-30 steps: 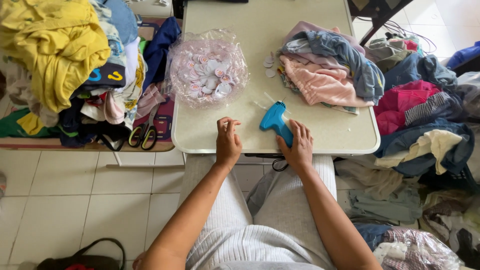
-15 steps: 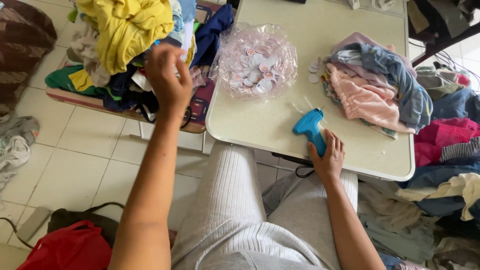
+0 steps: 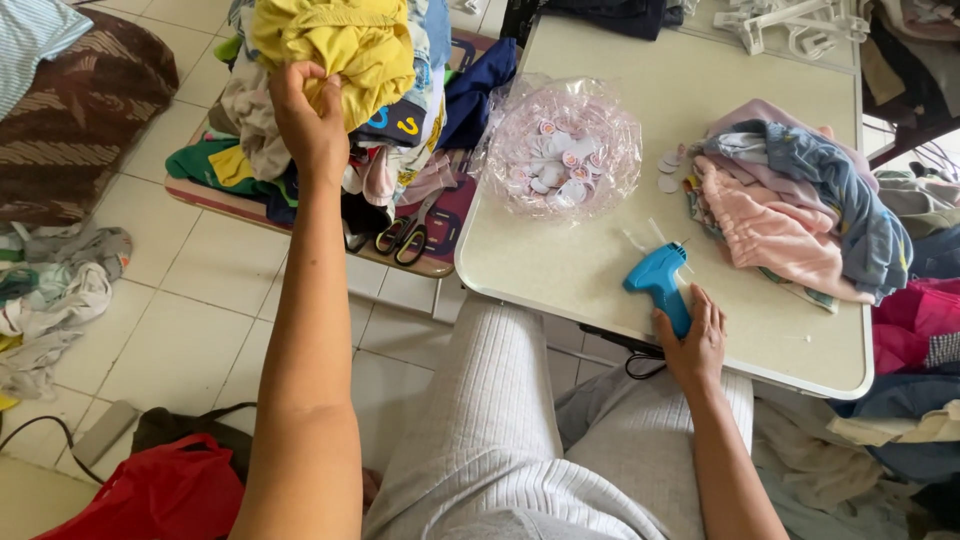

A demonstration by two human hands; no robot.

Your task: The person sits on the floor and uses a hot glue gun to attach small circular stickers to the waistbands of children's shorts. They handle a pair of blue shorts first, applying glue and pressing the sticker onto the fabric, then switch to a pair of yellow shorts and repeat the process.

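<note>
our left hand [image 3: 312,125] is closed on a yellow garment [image 3: 335,45] atop the pile [image 3: 300,150] at far left; our right hand [image 3: 695,340] rests on the blue tagging gun [image 3: 658,280] at the table's [image 3: 600,270] near edge, fingers loosely curled; best to lift the garment straight up so the pile stays put.

The left hand [image 3: 308,120] has left the table edge and now grips the yellow garment [image 3: 335,45] at the frame's upper left.

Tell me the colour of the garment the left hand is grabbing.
Yellow garment, gripped by the left hand; head view.
</note>
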